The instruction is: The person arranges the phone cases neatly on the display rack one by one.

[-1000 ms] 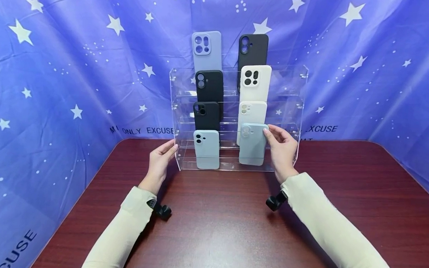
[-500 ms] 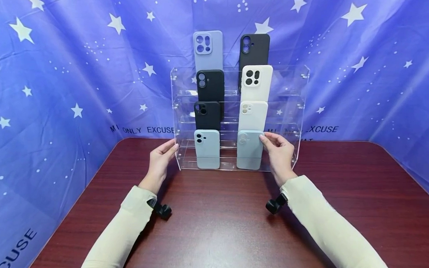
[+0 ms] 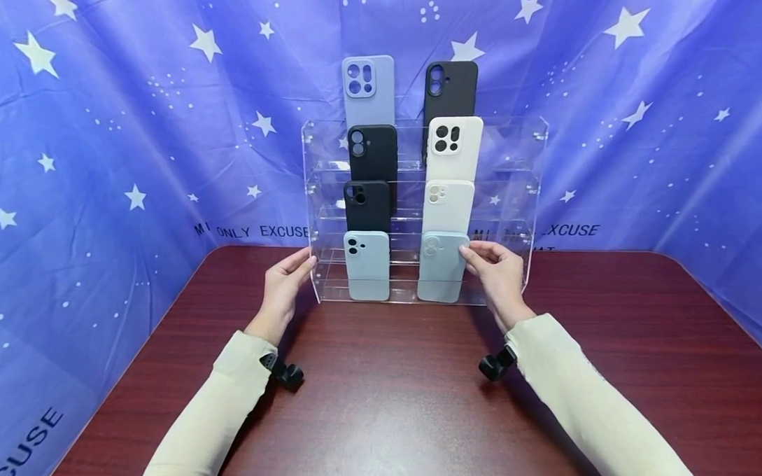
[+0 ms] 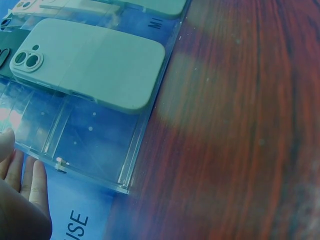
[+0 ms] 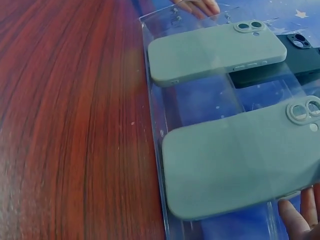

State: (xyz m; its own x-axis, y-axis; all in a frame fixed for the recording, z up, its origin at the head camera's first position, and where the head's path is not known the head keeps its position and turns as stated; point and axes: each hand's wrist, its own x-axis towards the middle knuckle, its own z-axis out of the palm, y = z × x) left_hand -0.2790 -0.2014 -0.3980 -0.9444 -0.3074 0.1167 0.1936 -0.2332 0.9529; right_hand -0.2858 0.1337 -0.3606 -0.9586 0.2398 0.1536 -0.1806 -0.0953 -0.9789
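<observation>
A clear acrylic display rack (image 3: 404,295) stands on the table with phone cases propped on its tiers. With thumb and fingers my left hand (image 3: 283,287) grips the rack's left side panel. My right hand (image 3: 501,277) pinches the upper right edge of a pale blue-grey phone case (image 3: 441,271), which leans in the lowest tier on the right. Its lower end sits behind the front lip in the right wrist view. Level with it on the left is another pale phone case (image 3: 367,265), with dark camera holes.
Above stand a lavender case (image 3: 378,101), two black cases in the left column, a white case (image 3: 466,146), an off-white case (image 3: 455,209) and a black case (image 3: 458,93) at top right. A starry blue curtain (image 3: 139,117) hangs behind the dark red table (image 3: 375,392).
My right hand has lowered the pale blue-grey phone case and shifted it slightly left into the bottom tier, beneath the off-white case. My left hand keeps its place on the rack.
</observation>
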